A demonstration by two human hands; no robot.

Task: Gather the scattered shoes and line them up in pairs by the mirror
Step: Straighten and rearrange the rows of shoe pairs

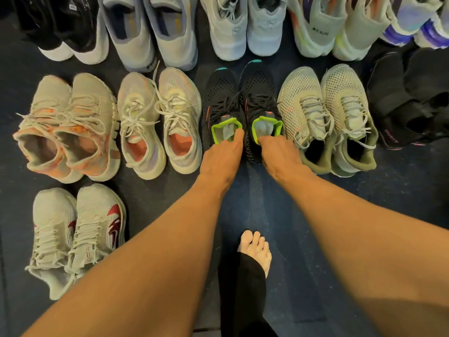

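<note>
Left hand and right hand each pinch a heel collar of the black sneakers, mid-row between the white-orange pair and the beige mesh pair. My worry is the tight gap: a sideways shove skews the neighbours.

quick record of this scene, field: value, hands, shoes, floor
left hand: holds left black shoe at its green collar, fingertips hidden inside
right hand: holds right black shoe the same way
black pair: side by side, toes pointing away from the person
left neighbour: white pair with orange insoles
right neighbour: mesh pair
back row: more pairs, heels toward the camera
near left: white-and-red pair
floor: dark
foot: bare, behind the black pair
mirror: not in view
</note>
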